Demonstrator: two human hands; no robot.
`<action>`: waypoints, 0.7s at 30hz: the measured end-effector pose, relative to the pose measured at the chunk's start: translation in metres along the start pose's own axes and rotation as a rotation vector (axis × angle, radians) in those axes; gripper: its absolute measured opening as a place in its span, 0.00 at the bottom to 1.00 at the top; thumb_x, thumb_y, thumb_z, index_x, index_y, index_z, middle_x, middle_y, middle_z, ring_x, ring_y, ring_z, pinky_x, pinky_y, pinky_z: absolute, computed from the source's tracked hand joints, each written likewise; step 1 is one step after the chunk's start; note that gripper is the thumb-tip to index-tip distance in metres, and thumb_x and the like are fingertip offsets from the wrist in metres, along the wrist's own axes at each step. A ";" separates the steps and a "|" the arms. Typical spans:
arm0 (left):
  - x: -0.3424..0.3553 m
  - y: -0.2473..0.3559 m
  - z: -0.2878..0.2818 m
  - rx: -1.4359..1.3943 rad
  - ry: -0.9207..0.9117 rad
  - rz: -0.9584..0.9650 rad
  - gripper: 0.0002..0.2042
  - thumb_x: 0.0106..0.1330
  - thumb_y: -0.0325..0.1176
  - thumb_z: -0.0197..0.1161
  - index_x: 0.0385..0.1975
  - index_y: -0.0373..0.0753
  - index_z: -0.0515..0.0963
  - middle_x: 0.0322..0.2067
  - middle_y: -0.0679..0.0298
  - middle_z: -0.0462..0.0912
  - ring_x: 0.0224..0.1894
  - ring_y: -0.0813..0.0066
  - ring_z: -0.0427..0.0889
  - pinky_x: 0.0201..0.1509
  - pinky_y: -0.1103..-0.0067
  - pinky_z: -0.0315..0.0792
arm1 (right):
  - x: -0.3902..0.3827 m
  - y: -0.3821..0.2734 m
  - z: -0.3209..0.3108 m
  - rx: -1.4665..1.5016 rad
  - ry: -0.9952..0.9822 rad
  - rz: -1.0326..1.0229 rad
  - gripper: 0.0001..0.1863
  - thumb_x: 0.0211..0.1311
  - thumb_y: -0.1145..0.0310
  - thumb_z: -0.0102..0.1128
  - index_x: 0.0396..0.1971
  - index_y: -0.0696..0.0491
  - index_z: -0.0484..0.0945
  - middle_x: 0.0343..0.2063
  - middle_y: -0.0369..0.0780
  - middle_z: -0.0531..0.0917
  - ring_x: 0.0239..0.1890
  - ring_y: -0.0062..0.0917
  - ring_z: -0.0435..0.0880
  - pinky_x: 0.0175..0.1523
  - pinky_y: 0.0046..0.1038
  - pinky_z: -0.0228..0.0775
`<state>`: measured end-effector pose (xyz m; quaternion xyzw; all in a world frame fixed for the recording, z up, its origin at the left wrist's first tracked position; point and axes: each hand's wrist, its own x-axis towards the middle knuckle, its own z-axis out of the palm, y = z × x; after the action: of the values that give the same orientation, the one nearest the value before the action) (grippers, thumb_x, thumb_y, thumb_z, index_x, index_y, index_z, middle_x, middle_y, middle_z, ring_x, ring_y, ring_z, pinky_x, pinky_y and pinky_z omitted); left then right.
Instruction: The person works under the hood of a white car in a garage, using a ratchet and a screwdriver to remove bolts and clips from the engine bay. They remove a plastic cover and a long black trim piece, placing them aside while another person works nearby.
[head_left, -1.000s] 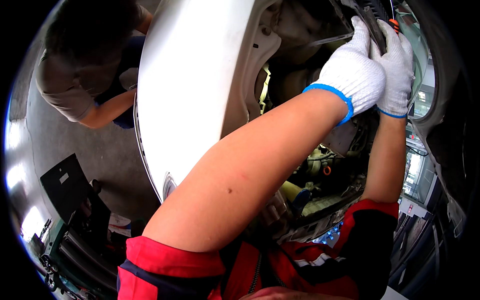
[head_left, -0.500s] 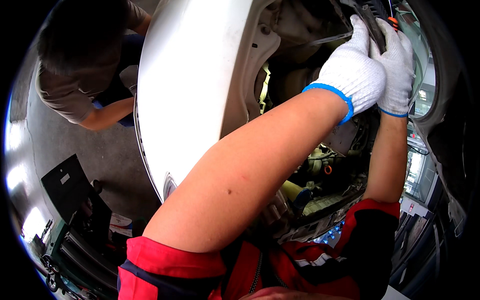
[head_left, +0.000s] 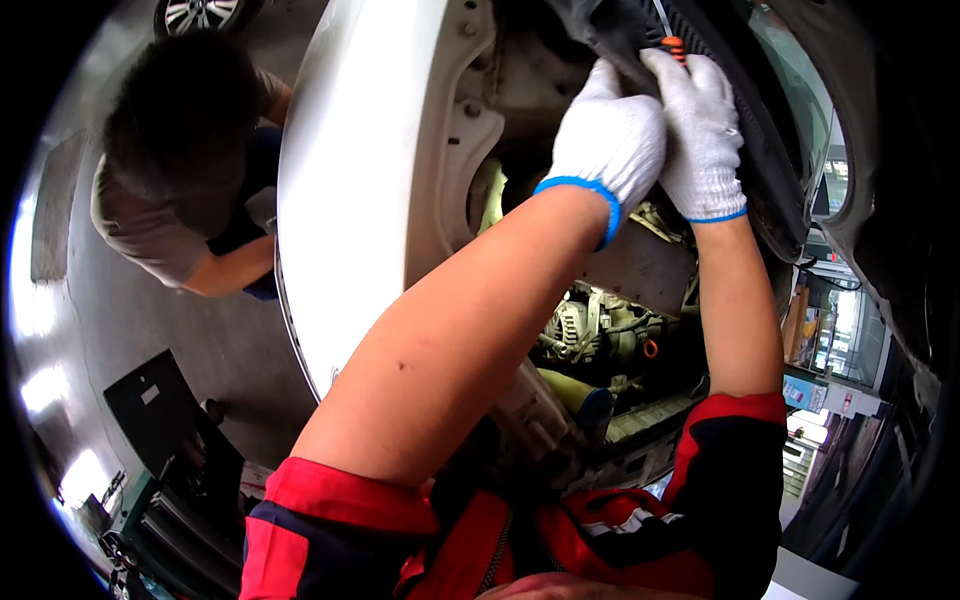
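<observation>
My left hand, in a white knit glove, has its fingers curled at the edge of a dark trim piece high in the car's engine bay; its fingertips are partly hidden. Right beside it, my gloved right hand has bent fingers gripping the same dark piece. An orange-and-black handle with a thin metal shaft sits just beyond my right fingers; I cannot tell whether they touch it. A white body panel runs along the bay's left side, and a ribbed black strip borders it on the right.
A co-worker bends beside the white panel's outer side. A black cart with an open lid stands at lower left, a wheel lies at top left. Engine parts show below my forearms; the glass is at right.
The view has shifted, bringing a wheel in at top left. Both hands now appear further left in it, on the dark piece, and more of the black trim around the orange handle shows.
</observation>
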<state>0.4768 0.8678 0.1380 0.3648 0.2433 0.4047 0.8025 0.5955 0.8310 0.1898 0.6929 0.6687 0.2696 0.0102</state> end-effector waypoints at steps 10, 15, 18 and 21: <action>0.007 0.007 -0.010 -0.022 0.209 -0.005 0.13 0.64 0.27 0.57 0.47 0.36 0.78 0.26 0.67 0.76 0.26 0.78 0.71 0.29 0.79 0.68 | -0.025 -0.012 -0.043 0.602 0.009 0.073 0.24 0.64 0.72 0.59 0.62 0.48 0.76 0.39 0.47 0.84 0.40 0.45 0.86 0.49 0.39 0.80; 0.002 0.032 -0.007 0.659 0.478 0.203 0.18 0.65 0.36 0.55 0.53 0.40 0.77 0.46 0.49 0.86 0.49 0.50 0.85 0.57 0.67 0.75 | -0.025 -0.012 -0.035 0.479 -0.077 0.212 0.22 0.63 0.68 0.57 0.58 0.50 0.75 0.40 0.50 0.84 0.42 0.49 0.86 0.47 0.45 0.79; 0.012 0.039 -0.016 0.832 0.346 0.217 0.18 0.66 0.35 0.55 0.55 0.42 0.79 0.48 0.49 0.85 0.52 0.51 0.84 0.58 0.65 0.75 | -0.027 -0.014 -0.036 0.480 -0.033 0.206 0.22 0.63 0.67 0.57 0.58 0.50 0.76 0.37 0.49 0.84 0.40 0.48 0.86 0.45 0.45 0.80; 0.023 0.048 -0.019 1.070 0.284 0.287 0.18 0.68 0.37 0.53 0.55 0.43 0.81 0.46 0.47 0.86 0.51 0.49 0.84 0.57 0.65 0.76 | -0.027 -0.020 -0.029 0.535 -0.031 0.251 0.22 0.62 0.66 0.57 0.57 0.51 0.76 0.37 0.50 0.84 0.40 0.49 0.86 0.46 0.46 0.80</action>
<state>0.4537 0.9134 0.1617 0.6918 0.4679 0.3752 0.4021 0.5672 0.7980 0.1979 0.7525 0.6246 0.0721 -0.1961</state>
